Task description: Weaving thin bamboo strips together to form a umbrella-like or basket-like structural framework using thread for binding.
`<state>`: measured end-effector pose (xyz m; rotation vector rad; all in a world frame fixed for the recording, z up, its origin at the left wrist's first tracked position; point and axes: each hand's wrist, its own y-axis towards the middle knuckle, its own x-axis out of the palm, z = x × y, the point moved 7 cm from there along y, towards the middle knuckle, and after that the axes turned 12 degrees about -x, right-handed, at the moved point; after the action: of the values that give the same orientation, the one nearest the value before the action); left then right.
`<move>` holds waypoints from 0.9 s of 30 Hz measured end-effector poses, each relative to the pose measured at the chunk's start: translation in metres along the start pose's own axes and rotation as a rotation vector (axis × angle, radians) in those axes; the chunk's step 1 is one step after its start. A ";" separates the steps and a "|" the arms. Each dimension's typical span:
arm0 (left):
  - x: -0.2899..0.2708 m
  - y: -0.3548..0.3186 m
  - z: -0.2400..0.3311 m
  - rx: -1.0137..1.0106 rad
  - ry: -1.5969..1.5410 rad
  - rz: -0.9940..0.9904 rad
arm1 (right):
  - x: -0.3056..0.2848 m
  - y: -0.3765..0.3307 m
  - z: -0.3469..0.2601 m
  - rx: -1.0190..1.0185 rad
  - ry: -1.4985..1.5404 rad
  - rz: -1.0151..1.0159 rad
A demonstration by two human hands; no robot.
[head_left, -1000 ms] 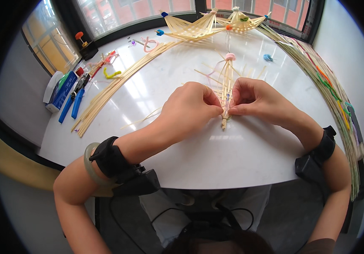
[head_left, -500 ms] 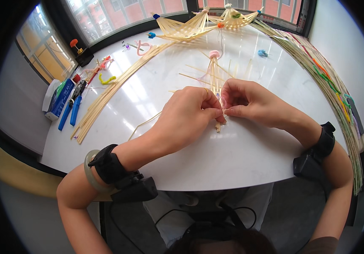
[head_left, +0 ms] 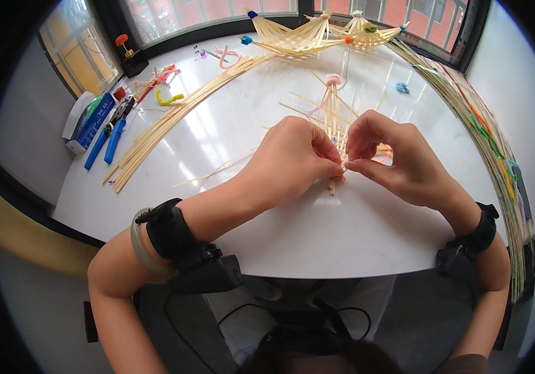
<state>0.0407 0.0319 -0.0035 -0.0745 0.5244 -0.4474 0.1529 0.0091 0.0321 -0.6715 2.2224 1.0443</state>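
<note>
A bundle of pale bamboo strips [head_left: 331, 106] lies in front of me, tied at its far end with a fuzzy pink pipe cleaner [head_left: 333, 79]. Loose strips cross it and stick out sideways. My left hand [head_left: 298, 153] pinches the bundle close to its near end, whose tip [head_left: 331, 189] shows below the fingers. Just to the right, my right hand [head_left: 398, 156] has thumb and forefinger pressed together beside the bundle. Whatever is in that pinch is too fine to make out. The fingers hide the part of the strips between them.
Woven bamboo pieces [head_left: 298, 38] stand by the window. Long strips [head_left: 186, 109] lie left, beside blue-handled pliers [head_left: 115, 140], a blue box [head_left: 90, 121] and a yellow-green pipe cleaner [head_left: 169, 98]. More strips [head_left: 460, 106] with coloured pipe cleaners line the right edge. A blue fuzzy piece [head_left: 402, 88] lies far right.
My right hand has drawn slightly away from the left, its fingers more arched. My left hand keeps its pinch on the strips. The whole view has shifted a little.
</note>
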 end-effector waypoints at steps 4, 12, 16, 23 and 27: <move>-0.002 0.000 -0.002 -0.025 0.046 0.009 | 0.004 0.003 0.001 0.002 0.050 -0.010; 0.003 0.001 0.000 -0.034 0.019 -0.009 | -0.002 0.005 0.004 0.122 0.039 0.033; 0.002 0.001 0.002 0.018 -0.034 -0.036 | 0.007 -0.003 0.013 0.286 0.345 -0.024; 0.001 0.003 0.000 0.061 -0.014 -0.019 | 0.017 -0.005 0.019 0.217 0.283 -0.163; -0.001 0.002 -0.002 -0.041 -0.008 -0.036 | 0.010 -0.004 0.017 0.263 0.139 -0.176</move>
<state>0.0397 0.0345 -0.0052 -0.1257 0.5248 -0.4713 0.1535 0.0184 0.0137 -0.8238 2.3151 0.6218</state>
